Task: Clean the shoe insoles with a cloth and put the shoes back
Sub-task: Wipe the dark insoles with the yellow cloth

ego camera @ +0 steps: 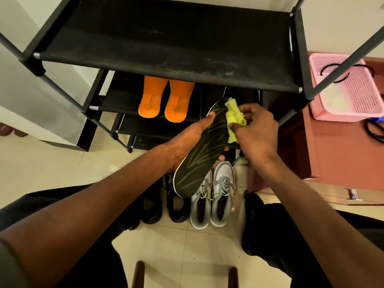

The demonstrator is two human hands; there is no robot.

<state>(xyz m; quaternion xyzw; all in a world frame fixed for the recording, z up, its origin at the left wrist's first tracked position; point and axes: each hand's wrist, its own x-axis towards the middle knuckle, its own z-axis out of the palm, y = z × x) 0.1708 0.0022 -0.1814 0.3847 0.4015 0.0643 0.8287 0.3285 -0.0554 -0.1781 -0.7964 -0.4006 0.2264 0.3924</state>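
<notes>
Black insole (199,150) with pale yellowish streaks, held slantwise above the floor in front of the shoe rack (166,57), toe end up near the rack's second shelf, heel end down over the shoes. Gripped from beneath by the left hand (187,142), thumb along its left edge, fingertips curling out at its right edge. Yellow cloth (297,116) bunched and pinched in the right hand (257,129), pressed against the insole's upper right edge.

Two orange insoles (166,99) lying side by side on the second shelf's front edge, heels toward the camera, just left of the held insole's toe. Grey-and-white sneakers (212,196) standing together on the tiled floor below the insole's heel, laces up. Pair of black shoes (164,204) just left of them, touching or nearly so. Top shelf of the rack dusty black fabric. Pink perforated basket (345,88) on a reddish-brown surface, right of the rack.
</notes>
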